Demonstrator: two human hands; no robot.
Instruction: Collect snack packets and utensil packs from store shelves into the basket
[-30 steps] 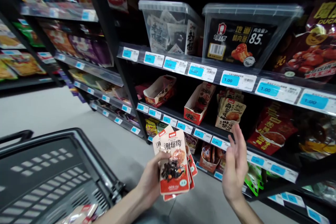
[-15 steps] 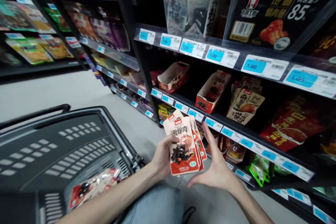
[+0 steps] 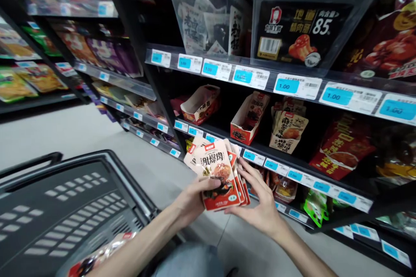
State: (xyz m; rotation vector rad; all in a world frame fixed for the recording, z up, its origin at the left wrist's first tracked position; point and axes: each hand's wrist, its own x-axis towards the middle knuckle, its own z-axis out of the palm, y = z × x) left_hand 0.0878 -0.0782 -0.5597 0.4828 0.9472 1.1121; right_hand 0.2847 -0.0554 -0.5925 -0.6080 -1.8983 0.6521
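Observation:
A fanned stack of red-and-cream snack packets [image 3: 216,164] is held in front of the shelf. My left hand [image 3: 194,198] grips it from the left, thumb across the front packet and fingers hidden behind. On the other side, my right hand [image 3: 258,203] closes on the stack, fingers along its right edge and thumb at the lower corner. Beyond the hands, a red-and-cream display box [image 3: 238,132] on the shelf holds a similar packet [image 3: 255,110]. More packets [image 3: 97,255] lie in the grey shopping cart [image 3: 81,181], partly hidden by my left forearm.
Left of that box stands another open box [image 3: 203,104]; to its right are cream packets [image 3: 289,127] and a red bag [image 3: 341,147]. Clear plastic tubs [image 3: 208,21] sit on the shelf above. A price-label strip [image 3: 250,73] runs along the shelf edge.
My right hand has come in from the right, going from spread fingers to contact with the stack. The packets are fanned wider to the left. The view has shifted right.

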